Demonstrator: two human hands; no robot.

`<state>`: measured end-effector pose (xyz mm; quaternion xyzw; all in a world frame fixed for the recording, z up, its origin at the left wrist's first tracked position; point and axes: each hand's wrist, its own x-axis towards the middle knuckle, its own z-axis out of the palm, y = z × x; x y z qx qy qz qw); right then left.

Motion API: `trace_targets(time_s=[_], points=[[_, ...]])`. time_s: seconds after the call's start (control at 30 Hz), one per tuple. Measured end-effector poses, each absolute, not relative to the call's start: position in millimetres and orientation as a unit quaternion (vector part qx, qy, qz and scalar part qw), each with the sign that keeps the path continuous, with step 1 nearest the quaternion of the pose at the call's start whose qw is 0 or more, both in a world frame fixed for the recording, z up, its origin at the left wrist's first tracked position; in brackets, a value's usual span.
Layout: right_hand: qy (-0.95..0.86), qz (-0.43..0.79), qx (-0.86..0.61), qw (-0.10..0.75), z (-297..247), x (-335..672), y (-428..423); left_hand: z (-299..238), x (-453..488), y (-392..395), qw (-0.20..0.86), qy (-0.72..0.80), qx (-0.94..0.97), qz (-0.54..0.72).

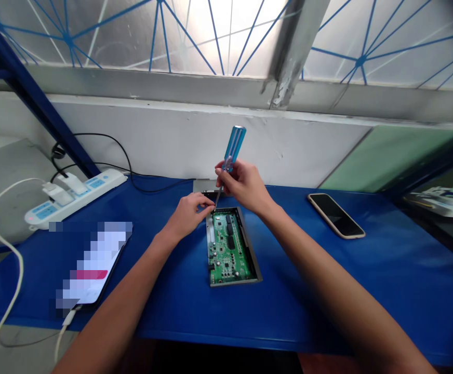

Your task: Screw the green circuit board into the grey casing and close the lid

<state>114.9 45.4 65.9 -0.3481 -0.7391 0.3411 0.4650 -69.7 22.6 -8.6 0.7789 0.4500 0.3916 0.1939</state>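
Note:
In the head view, my right hand is closed around a screwdriver with a clear blue handle. Its shaft slants down to the far left corner of a green circuit board. The board lies in a shallow grey metal case on the blue table. My left hand is at that same corner, its thumb and forefinger pinched by the screwdriver's tip. Whatever may be between those fingertips is too small to make out. A flat grey panel lies just beyond the case, partly behind my hands.
On the left, a white power strip has plugs and cables in it. A phone with a lit screen lies nearer me, on a white charging cable. Another phone lies at right. A wall backs the blue table.

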Motion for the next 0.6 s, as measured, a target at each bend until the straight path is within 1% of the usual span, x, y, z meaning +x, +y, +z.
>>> trace_targets(time_s=[0.6], points=[[-0.742,0.331,-0.357,0.461,66.0,114.0,47.2,-10.3,-69.8,24.5,0.182,0.452,0.780,0.393]])
